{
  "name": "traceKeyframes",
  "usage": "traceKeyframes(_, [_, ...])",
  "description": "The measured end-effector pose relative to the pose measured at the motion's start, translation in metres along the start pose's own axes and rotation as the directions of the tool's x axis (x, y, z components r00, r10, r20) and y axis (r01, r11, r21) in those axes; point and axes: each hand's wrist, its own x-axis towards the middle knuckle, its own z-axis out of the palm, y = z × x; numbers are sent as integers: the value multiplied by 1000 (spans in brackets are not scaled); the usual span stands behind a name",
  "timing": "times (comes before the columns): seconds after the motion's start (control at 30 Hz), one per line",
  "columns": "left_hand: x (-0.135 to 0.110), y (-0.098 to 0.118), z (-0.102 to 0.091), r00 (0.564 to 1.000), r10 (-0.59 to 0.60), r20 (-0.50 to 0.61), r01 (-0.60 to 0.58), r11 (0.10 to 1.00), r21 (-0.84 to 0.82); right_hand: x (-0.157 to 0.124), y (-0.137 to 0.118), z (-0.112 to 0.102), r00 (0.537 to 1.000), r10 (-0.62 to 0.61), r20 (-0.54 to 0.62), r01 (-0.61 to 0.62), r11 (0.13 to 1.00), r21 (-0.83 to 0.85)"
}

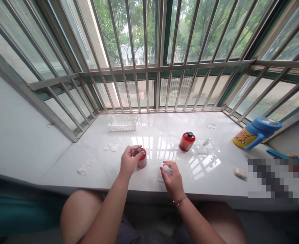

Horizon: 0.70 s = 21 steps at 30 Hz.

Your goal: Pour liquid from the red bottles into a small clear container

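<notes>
A red see-through bottle (pixel 142 162) with a black cap stands on the white sill. My left hand (pixel 129 161) is closed around its upper part, with fingers and thumb at the cap and shoulder. To the right, my right hand (pixel 173 178) is curled with its fingertips on a small clear and whitish plastic piece (pixel 162 177), low over the sill. The fingers partly hide that piece, so its exact kind is unclear. A second red bottle (pixel 186 142) with a black cap stands farther back, beside another clear plastic piece (pixel 204 146).
Crumpled white tissues (pixel 113 146) lie on the left of the sill. A white perforated basket (pixel 124 122) stands near the window bars. At the right are a blue and yellow cup (pixel 256 134), a pale soap-like block (pixel 240 173) and a blue strap-like item (pixel 278 154).
</notes>
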Motion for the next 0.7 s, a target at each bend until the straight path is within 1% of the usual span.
traceKeyframes(0.07, [0,5,4,1000,-17,-20,15,997,-77,0,0,0,1000,2,-1,-2,1000,-2])
traceKeyframes(0.13, [1,9,5,999,-18,-42,13,993,-119,0,-1,-1,1000,3,1,-3,1000,-6])
traceKeyframes(0.2, [3,12,0,996,18,-89,-28,992,-120,0,-1,-1,1000,3,1,-3,1000,-9])
traceKeyframes(0.23, [4,13,-5,991,49,-126,-61,994,-94,0,-1,-1,1000,3,3,-3,1000,-8])
traceKeyframes(0.27, [6,13,-12,982,88,-168,-96,995,-41,0,-1,-1,1000,2,4,-2,1000,-7])
traceKeyframes(0.3, [7,12,-21,971,131,-199,-124,991,48,0,-1,-2,1000,3,7,-3,1000,-6])
traceKeyframes(0.33, [8,10,-32,961,180,-212,-145,975,170,0,-2,-2,1000,4,11,-4,1000,-5])
traceKeyframes(0.37, [9,6,-45,953,228,-198,-158,935,316,0,-2,-2,1000,5,16,-5,1000,-4])
traceKeyframes(0.4, [9,0,-59,955,263,-137,-169,863,475,0,-2,-2,1000,9,19,-9,1000,-3])
traceKeyframes(0.43, [8,-7,-73,956,286,-68,-187,771,609,0,-2,-2,1000,13,22,-13,1000,-2])
traceKeyframes(0.47, [7,-16,-87,960,279,-9,-192,684,704,0,-2,-2,1000,17,23,-16,1000,-2])
traceKeyframes(0.5, [6,-25,-100,971,239,29,-175,616,768,0,-2,-2,1000,20,24,-20,1000,-1])
traceKeyframes(0.53, [4,-35,-111,982,183,39,-138,570,810,0,-2,-2,999,24,24,-24,1000,-1])
traceKeyframes(0.57, [2,-44,-121,991,127,41,-104,542,834,0,-2,-2,999,26,23,-26,1000,-1])
traceKeyframes(0.63, [-2,-57,-134,997,69,32,-63,523,850,0,-3,-2,999,27,24,-27,1000,-1])
traceKeyframes(0.7, [-7,-59,-138,996,85,7,-50,520,853,0,-3,-2,999,25,26,-25,1000,0])
